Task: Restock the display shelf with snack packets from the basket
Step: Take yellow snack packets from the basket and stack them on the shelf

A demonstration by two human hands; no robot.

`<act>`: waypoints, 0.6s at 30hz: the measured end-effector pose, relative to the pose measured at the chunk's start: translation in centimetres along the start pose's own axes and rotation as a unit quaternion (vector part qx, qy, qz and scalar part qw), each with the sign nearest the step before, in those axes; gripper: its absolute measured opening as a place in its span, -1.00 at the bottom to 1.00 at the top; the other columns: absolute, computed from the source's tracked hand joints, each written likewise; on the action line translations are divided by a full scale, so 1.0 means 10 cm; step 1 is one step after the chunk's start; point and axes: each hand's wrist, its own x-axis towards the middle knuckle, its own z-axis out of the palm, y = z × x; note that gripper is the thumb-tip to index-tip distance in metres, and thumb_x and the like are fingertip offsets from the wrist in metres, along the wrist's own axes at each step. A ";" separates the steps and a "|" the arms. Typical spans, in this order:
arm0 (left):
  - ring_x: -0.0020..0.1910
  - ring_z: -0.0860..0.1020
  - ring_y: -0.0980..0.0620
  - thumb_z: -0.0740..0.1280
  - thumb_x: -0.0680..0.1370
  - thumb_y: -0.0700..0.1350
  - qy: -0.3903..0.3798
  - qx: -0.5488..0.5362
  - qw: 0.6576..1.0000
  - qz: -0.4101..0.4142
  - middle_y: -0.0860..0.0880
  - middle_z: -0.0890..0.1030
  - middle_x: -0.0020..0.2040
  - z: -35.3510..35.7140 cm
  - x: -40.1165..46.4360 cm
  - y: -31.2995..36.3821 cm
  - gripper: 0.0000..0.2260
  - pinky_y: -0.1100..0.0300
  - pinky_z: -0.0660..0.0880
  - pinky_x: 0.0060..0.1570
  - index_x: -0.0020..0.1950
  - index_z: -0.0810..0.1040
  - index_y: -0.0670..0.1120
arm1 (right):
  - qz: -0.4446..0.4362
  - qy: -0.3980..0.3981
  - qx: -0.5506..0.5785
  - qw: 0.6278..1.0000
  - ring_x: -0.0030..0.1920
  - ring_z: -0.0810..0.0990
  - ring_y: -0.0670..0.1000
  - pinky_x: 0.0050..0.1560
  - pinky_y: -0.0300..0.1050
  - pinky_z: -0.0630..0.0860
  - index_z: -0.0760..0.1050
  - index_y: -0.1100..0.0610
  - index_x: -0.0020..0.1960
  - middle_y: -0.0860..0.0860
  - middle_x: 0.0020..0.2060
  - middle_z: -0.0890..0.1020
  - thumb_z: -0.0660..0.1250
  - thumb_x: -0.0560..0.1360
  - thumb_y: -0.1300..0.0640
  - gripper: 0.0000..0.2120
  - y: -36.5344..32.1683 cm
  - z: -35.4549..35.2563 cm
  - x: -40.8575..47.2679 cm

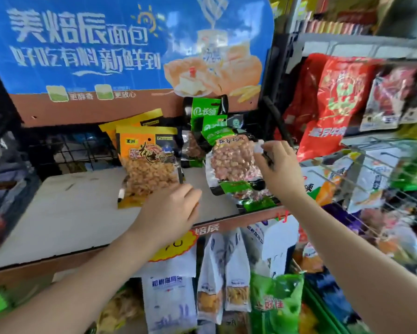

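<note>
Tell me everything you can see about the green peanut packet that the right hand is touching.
The green peanut packet is a glossy plastic pouch with a green header, white lettering and a clear window showing pinkish peanuts. It stands tilted on the shelf, leaning back against similar green packets. The right hand pinches its upper right edge; another green packet lies under its base.

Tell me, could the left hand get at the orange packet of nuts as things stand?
Probably yes. The left hand is already at the bottom edge of the orange packet, which stands at the front of the shelf, with nothing between them.
</note>
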 end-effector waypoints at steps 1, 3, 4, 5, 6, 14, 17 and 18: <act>-0.37 0.58 -0.07 0.11 0.46 -0.10 0.015 -0.009 0.999 0.034 -0.06 0.59 -0.33 0.05 0.04 0.14 -0.72 0.17 0.48 -0.57 -0.17 0.61 -0.14 | -0.015 -0.001 -0.008 1.000 0.06 0.51 0.16 0.01 0.07 0.49 0.48 0.24 0.13 0.17 0.05 0.55 0.24 0.55 0.04 -0.71 0.07 -0.11 -0.16; -0.39 0.59 -0.04 0.14 0.48 -0.12 0.036 -0.039 0.995 0.089 -0.05 0.61 -0.35 0.17 0.09 0.46 -0.73 0.20 0.49 -0.57 -0.17 0.62 -0.14 | -0.025 -0.005 -0.026 0.999 -0.12 0.53 0.09 -0.20 -0.02 0.49 0.50 0.24 0.08 0.13 -0.06 0.59 0.23 0.54 0.06 -0.74 0.25 -0.34 -0.51; -0.38 0.60 -0.03 0.16 0.49 -0.12 0.038 -0.061 0.991 0.114 -0.04 0.62 -0.34 0.26 0.09 0.64 -0.75 0.21 0.50 -0.56 -0.15 0.63 -0.13 | -0.015 -0.012 -0.032 0.999 -0.19 0.50 0.06 -0.27 -0.08 0.43 0.51 0.24 0.06 0.11 -0.11 0.59 0.23 0.52 0.07 -0.75 0.35 -0.45 -0.70; -0.37 0.61 -0.03 0.18 0.48 -0.12 0.035 -0.085 0.986 0.139 -0.04 0.64 -0.33 0.39 0.07 0.82 -0.77 0.21 0.51 -0.55 -0.12 0.63 -0.13 | 0.003 -0.025 -0.038 0.999 -0.23 0.47 0.05 -0.30 -0.11 0.38 0.52 0.23 0.03 0.09 -0.15 0.58 0.21 0.51 0.07 -0.75 0.48 -0.55 -0.89; -0.37 0.62 -0.02 0.19 0.48 -0.13 0.021 -0.110 0.981 0.159 -0.03 0.64 -0.33 0.53 0.04 1.02 -0.78 0.20 0.52 -0.54 -0.10 0.62 -0.12 | 0.024 -0.045 -0.049 0.997 -0.25 0.48 0.08 -0.31 -0.11 0.37 0.52 0.22 0.00 0.08 -0.19 0.57 0.20 0.50 0.06 -0.75 0.63 -0.63 -1.10; -0.57 0.52 0.01 0.25 0.31 -0.07 -0.241 -0.133 0.934 0.229 0.01 0.51 -0.49 1.87 -0.38 2.82 -0.89 0.31 0.30 -0.70 -0.40 0.48 -0.04 | 0.287 -0.241 -0.079 0.924 -0.05 0.57 0.14 -0.08 -0.01 0.48 0.51 0.14 0.00 0.08 -0.08 0.61 0.24 0.52 0.07 -0.83 2.07 -1.19 -3.05; -0.53 0.56 0.01 0.47 0.20 -0.07 -0.389 -0.117 0.886 0.225 -0.01 0.53 -0.46 2.50 -0.76 3.50 -0.82 0.27 0.39 -0.65 -0.39 0.48 -0.06 | 0.380 -0.311 -0.081 0.867 -0.03 0.58 0.17 -0.07 0.00 0.49 0.49 0.14 0.00 0.09 -0.09 0.62 0.20 0.53 0.05 -0.81 2.62 -1.35 -3.94; -0.39 0.62 -0.03 0.44 0.30 -0.07 -0.449 -0.118 0.863 0.198 -0.03 0.58 -0.34 2.68 -0.90 3.69 -0.86 0.20 0.48 -0.52 -0.29 0.51 -0.07 | 0.408 -0.331 -0.082 0.847 -0.02 0.58 0.17 -0.05 0.00 0.50 0.49 0.14 0.02 0.10 -0.06 0.63 0.19 0.53 0.04 -0.80 2.81 -1.38 -4.23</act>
